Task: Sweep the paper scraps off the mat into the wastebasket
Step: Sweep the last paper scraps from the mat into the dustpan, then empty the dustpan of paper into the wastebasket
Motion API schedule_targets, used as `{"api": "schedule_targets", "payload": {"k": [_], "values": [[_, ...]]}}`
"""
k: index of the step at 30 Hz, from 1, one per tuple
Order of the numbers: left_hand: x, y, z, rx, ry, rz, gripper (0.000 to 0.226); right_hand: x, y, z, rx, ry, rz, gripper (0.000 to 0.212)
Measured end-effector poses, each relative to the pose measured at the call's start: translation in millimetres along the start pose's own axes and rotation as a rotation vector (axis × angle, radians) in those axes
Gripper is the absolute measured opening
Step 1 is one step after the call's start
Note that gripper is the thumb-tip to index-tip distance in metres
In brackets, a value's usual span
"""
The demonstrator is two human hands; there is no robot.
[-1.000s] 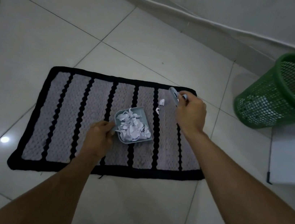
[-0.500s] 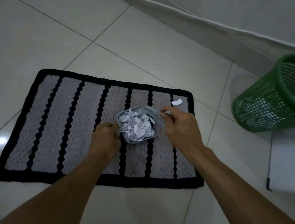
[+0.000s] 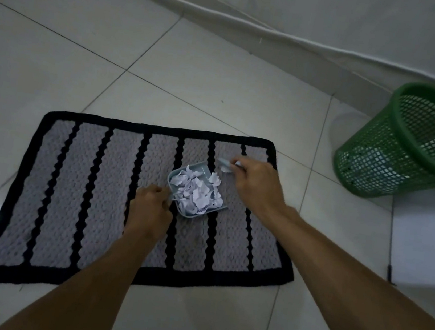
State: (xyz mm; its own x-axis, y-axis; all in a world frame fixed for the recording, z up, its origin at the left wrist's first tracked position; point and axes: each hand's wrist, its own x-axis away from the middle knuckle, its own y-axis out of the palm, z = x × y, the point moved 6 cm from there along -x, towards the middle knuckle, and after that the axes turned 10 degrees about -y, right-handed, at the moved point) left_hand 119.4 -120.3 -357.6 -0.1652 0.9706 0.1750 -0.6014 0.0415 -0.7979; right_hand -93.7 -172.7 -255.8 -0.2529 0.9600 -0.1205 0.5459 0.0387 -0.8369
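At frame centre the left hand grips a scrap-filled dustpan on the mat, while the right hand clutches what looks like a small brush; the wastebasket stands at right.

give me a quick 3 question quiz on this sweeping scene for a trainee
1. True or false: the dustpan is empty.
2. Which hand holds the dustpan's handle: A) left hand B) right hand C) neither?
3. Fill in: the green wastebasket stands on the tiled floor to the ____ of the mat.

Key:
1. False. It holds a heap of paper scraps.
2. A. The right hand holds a small brush by a loose scrap beyond the dustpan.
3. Right.
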Motion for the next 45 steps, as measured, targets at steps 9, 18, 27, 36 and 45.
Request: {"api": "schedule_targets", "payload": {"k": [9,18,27,36,45], "values": [[2,-5,6,0.002,0.025,0.024,0.024,-13,-3,5,-0.003,0.025,0.058,0.02],[9,-12,17,0.109,0.027,0.015,0.029,24,19,-25,-0.161,0.008,0.118,0.017],[-8,-50,119,0.157,0.121,0.028,0.03,15,-105,-13,-0.132,0.085,0.301,0.01],[-61,-72,399,-0.055,0.552,0.04,0.012,23,-324,55,0.01,0.182,0.628,0.013],[-17,4,541,-0.637,0.833,0.155,0.027,81,-355,165,0.097,0.402,0.778,0.018]]}}
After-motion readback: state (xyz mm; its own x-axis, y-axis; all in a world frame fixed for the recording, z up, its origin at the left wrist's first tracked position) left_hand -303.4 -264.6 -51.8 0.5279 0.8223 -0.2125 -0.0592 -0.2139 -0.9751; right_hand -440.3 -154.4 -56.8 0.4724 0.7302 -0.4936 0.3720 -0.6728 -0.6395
